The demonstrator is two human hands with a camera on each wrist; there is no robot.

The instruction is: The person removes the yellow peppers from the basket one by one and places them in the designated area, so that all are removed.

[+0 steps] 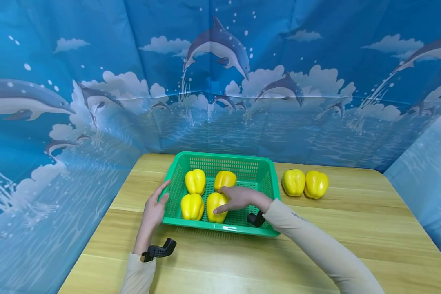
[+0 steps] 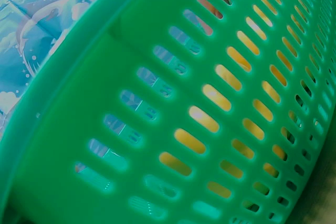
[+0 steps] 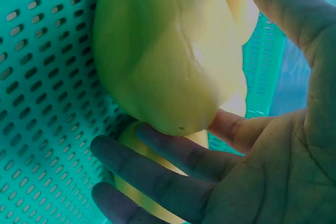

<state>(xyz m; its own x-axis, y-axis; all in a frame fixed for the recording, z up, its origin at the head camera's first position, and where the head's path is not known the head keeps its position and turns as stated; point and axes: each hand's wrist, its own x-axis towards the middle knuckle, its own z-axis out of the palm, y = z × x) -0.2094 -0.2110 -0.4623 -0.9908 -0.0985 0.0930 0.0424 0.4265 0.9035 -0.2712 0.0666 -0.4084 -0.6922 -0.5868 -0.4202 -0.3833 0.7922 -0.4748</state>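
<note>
A green plastic basket [image 1: 220,229] with slotted walls stands on the table, holding several yellow bell peppers. My left hand [image 1: 154,210] rests at the basket's left rim, fingers extended; the left wrist view shows only the slotted wall close up, with yellow behind the slots. Inside the basket, my right hand [image 1: 239,198] reaches over the front right bell pepper [image 1: 214,207]. In the right wrist view its fingers [image 3: 178,153] spread at the end of a pepper [image 3: 163,51], the thumb standing apart from it. Another pepper [image 1: 226,179] lies just behind, and two more [image 1: 195,181] [image 1: 192,207] sit left.
Two more yellow bell peppers, one greenish [image 1: 293,182] and one fully yellow [image 1: 316,184], lie side by side on the wooden table [image 1: 371,228], right of the basket. A blue dolphin-print curtain [image 1: 213,122] hangs behind the table. Black camera mounts sit on both wrists.
</note>
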